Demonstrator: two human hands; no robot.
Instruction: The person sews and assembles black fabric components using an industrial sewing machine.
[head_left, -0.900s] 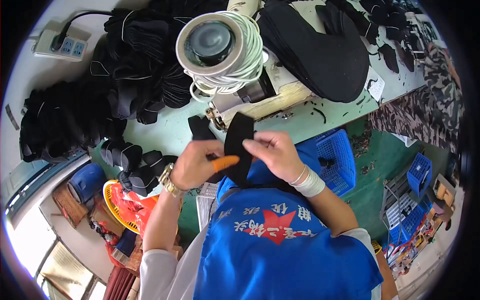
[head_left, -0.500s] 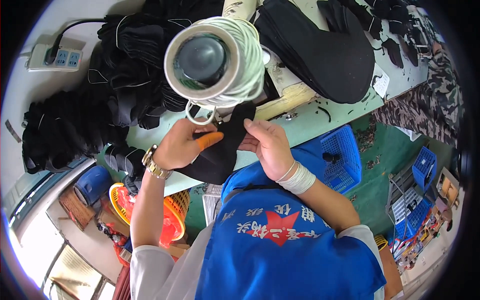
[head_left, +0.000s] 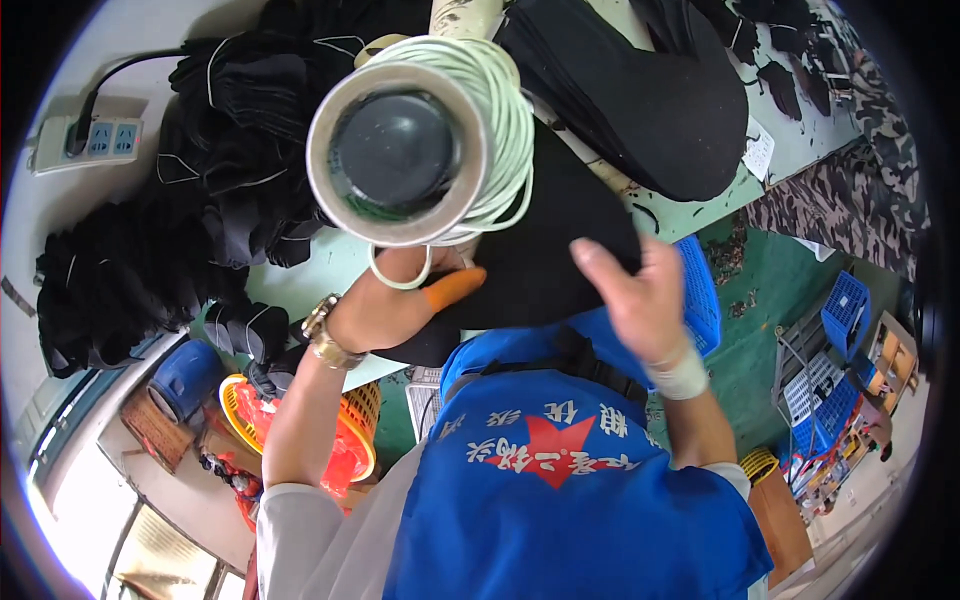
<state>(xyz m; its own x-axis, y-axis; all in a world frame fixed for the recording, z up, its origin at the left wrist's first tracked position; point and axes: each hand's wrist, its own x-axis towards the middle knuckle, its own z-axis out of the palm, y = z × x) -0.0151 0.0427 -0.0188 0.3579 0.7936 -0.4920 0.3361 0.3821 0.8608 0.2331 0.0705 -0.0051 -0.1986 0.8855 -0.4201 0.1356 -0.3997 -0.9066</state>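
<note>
My left hand [head_left: 390, 312], with an orange cover on its thumb and a gold watch at the wrist, pinches a black fabric piece [head_left: 425, 347] beside the machine. Some of its fingers are hidden behind a pale cord loop and the machine's round head. A second, wider black fabric piece [head_left: 560, 235] spreads between my hands along the table's front edge. My right hand [head_left: 645, 305], white bands round its wrist, is just beyond that piece's right side, thumb and fingers apart, slightly blurred.
A round metal-rimmed holder [head_left: 318, 150] wound with pale cord [head_left: 510, 130] stands above my hands. Stacked black pieces [head_left: 690, 120] lie far right, tied black bundles [head_left: 110, 270] at left. A blue crate [head_left: 700, 295] and an orange basket [head_left: 362, 415] sit below the table.
My right hand has moved right and opened, away from the small piece. A wider black piece now lies between my hands. The left hand keeps its grip near the machine.
</note>
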